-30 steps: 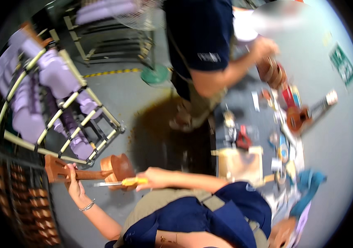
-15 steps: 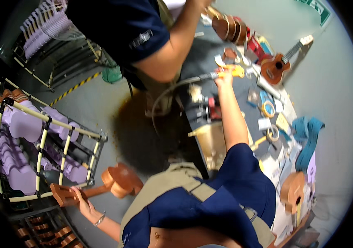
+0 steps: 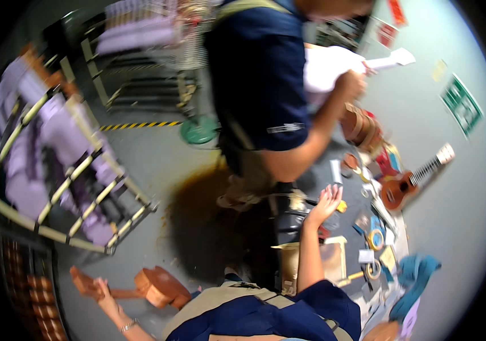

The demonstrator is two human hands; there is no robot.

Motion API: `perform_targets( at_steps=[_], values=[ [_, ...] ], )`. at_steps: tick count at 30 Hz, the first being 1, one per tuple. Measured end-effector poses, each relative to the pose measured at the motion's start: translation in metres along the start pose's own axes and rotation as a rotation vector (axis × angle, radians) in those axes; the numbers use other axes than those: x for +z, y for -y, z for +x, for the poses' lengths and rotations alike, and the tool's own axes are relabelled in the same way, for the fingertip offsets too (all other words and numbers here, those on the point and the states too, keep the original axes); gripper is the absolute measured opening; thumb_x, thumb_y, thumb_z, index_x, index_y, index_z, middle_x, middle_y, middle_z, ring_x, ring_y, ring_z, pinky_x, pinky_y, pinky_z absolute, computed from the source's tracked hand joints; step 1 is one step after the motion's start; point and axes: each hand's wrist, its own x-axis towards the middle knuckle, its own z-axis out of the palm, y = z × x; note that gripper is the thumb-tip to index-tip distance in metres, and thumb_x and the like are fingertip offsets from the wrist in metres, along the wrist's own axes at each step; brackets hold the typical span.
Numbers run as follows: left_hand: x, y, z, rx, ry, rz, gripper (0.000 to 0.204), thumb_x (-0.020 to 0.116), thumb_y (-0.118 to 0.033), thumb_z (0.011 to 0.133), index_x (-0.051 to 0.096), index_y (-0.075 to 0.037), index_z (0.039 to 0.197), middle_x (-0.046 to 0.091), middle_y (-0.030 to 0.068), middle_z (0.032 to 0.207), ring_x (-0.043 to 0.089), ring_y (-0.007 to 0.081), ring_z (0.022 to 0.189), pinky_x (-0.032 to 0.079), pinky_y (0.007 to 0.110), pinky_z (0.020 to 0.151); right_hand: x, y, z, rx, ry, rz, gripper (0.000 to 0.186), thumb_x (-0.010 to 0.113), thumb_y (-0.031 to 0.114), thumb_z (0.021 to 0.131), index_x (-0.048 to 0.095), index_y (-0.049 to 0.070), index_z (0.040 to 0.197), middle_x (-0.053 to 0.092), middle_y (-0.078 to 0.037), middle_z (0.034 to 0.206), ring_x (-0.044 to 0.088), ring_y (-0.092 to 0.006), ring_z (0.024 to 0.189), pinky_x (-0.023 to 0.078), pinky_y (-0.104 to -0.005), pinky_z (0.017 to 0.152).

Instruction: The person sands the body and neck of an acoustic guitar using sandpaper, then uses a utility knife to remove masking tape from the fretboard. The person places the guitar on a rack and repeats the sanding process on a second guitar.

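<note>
At the lower left, my left hand (image 3: 104,291) is closed around the neck of an unstrung brown wooden ukulele (image 3: 160,288). Its headstock points left and its body reaches toward my apron, above the floor. My right hand (image 3: 327,206) is over the workbench (image 3: 317,166) with fingers stretched out and nothing gripped. Beside those fingers lies a yellow air blow gun (image 3: 342,206), partly hidden by the hand. A short white strip (image 3: 335,171) lies just beyond the fingertips.
A co-worker (image 3: 260,74) stands at the bench, handling a pale ukulele (image 3: 334,67). Left are racks of lilac-wrapped instruments (image 3: 69,133) and a green fan base (image 3: 199,130). Tape rolls (image 3: 375,239), a finished ukulele (image 3: 397,191) and a teal cloth (image 3: 416,278) lie along the bench's wall side.
My right hand has let go of the yellow air gun and its fingers have straightened. The view has shifted; the co-worker now shows farther right with the pale ukulele visible. My left hand keeps its ukulele.
</note>
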Motion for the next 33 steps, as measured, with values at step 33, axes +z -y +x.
perform_targets(
  at_steps=[33],
  values=[
    [-0.493, 0.091, 0.218, -0.090, -0.887, 0.075, 0.021, 0.063, -0.024, 0.086, 0.051, -0.010, 0.095, 0.052, -0.0020, 0.088, 0.048, 0.0098, 0.080, 0.040, 0.028, 0.059, 0.301, 0.083, -0.886, 0.933, 2.096, 0.129, 0.040, 0.055, 0.008, 0.090, 0.042, 0.003, 0.127, 0.052, -0.005, 0.112, 0.053, -0.0103, 0.082, 0.045, -0.0229, 0.071]
  ],
)
